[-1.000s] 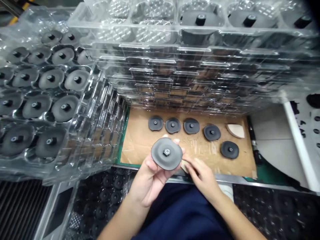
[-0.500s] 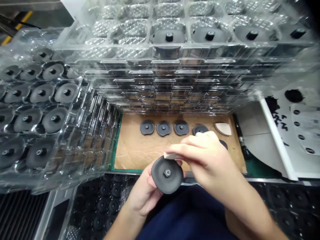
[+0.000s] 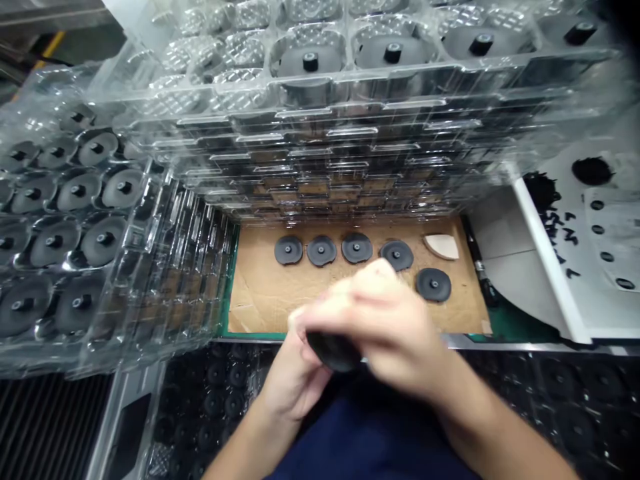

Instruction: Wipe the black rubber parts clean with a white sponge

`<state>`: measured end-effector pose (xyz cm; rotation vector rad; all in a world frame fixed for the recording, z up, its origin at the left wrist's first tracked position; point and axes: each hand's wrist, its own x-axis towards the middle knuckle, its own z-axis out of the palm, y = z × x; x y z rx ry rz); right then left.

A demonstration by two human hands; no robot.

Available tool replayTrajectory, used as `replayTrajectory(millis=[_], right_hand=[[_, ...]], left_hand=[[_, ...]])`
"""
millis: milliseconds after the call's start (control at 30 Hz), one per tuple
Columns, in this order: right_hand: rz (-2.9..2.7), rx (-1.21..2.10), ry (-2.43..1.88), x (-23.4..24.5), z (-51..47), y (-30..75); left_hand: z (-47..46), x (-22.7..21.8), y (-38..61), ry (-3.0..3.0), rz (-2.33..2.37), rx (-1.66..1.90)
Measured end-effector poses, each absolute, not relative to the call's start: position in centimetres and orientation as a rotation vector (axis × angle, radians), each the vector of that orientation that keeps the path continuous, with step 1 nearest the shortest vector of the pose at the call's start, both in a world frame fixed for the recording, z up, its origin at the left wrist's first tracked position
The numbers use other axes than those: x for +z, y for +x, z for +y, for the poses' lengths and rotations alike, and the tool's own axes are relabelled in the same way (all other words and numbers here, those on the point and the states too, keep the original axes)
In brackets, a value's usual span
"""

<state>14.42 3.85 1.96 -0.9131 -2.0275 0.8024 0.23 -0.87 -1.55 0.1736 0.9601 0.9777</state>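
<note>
Black disc (image 3: 334, 353) in left hand (image 3: 295, 377); right hand (image 3: 385, 317) arches over it.

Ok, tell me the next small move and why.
I'd probably lift the right hand slightly off the dark disc: it covers the disc's upper part, so that surface can't be checked, while the left hand already holds the disc.
</note>
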Motion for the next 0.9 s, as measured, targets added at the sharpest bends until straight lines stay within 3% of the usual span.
replayTrajectory(millis=[133,300,467,600,767,900], right_hand=[[-1.824,0.918,-1.461,-3.9,3.4,15.9],[-1.892,1.046,-1.453,-9.0,-0.3,15.9],[-1.675,0.930,-1.522,-3.5,0.7,15.2],[-1.766,0.703,-1.181,2.2,1.3,13.5],[-2.117,0.923,-1.080,3.3,1.3,12.7],[-1.996,0.646,-1.177,3.2,1.6,12.2]], left_hand=[[-0.8,-1.5,-0.2,0.156,0.934,1.082],[-0.6,-1.6,-0.6,0.162,0.910,1.099],[-0.7,-1.5,0.3,0.188,0.917,1.081],[-1.0,-1.5,0.2,0.184,0.883,1.045],[-1.4,-1.9,-0.3,0.144,0.955,1.028],[-1.2,-1.3,0.2,0.123,0.874,0.976]])
